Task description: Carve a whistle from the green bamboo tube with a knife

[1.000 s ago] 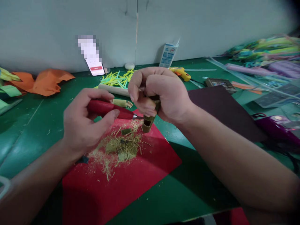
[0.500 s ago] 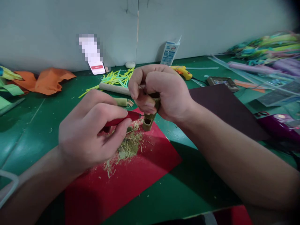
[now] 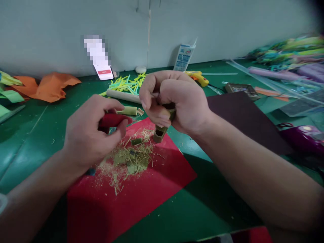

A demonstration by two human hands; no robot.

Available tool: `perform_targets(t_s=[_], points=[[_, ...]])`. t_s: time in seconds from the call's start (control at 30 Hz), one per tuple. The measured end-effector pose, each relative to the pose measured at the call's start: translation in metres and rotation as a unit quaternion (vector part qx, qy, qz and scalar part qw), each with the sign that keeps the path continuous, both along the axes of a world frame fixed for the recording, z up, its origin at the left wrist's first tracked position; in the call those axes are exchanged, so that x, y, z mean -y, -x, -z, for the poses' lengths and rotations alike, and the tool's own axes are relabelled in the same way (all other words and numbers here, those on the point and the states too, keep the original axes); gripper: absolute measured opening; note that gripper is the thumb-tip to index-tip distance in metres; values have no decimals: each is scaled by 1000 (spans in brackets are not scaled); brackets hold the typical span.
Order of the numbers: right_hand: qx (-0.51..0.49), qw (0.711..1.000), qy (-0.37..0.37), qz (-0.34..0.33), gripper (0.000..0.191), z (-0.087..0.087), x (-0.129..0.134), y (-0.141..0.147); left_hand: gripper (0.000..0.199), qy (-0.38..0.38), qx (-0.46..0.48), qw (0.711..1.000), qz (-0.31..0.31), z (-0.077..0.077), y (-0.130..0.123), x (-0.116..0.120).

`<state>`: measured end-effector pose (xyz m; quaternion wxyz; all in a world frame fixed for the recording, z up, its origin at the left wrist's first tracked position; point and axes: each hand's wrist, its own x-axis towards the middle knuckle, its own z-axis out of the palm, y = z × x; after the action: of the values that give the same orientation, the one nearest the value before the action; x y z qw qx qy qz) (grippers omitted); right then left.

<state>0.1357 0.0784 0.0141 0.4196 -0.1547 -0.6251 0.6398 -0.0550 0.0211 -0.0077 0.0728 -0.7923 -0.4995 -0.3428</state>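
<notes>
In my left hand the fingers are closed round a red-handled carving tool; no metal tip can be made out on it. My right hand grips a short bamboo tube from above. A squarish opening is cut in the tube's side near its lower end, which is over the red sheet. Bamboo shavings and small green chips lie heaped on that sheet between my hands. The tool is apart from the tube, to its left.
Behind my hands lie a cut bamboo piece, a grey-brown rod and yellow-green strips. A phone and a carton lean on the wall. At right are a dark sheet, a yellow glue gun and a purple device.
My left hand has drawn the tool leftward, away from the bamboo tube, uncovering more shavings and a green chip. My right hand still holds the tube in nearly the same place.
</notes>
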Motion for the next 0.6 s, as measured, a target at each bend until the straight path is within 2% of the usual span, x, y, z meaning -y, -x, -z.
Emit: perform_targets(t_s=[0.13,0.27,0.33,0.4,0.5,0.6], points=[[0,1000,-5,-14,18,0,0,0,40,7,52,997,-57,-6,4,-4],[-7,1000,0,-8,20,0,0,0,49,43,157,986,-40,-5,11,-11],[-12,1000,0,-1,22,0,-1,0,39,103,236,965,-42,-5,12,-13],[-18,1000,4,0,23,0,-1,0,27,168,317,933,-40,-6,11,-13],[-21,1000,12,-6,22,1,-2,0,21,215,394,893,23,-7,7,-10],[-12,1000,15,10,19,1,-2,0,15,242,403,874,123,-8,2,-4]])
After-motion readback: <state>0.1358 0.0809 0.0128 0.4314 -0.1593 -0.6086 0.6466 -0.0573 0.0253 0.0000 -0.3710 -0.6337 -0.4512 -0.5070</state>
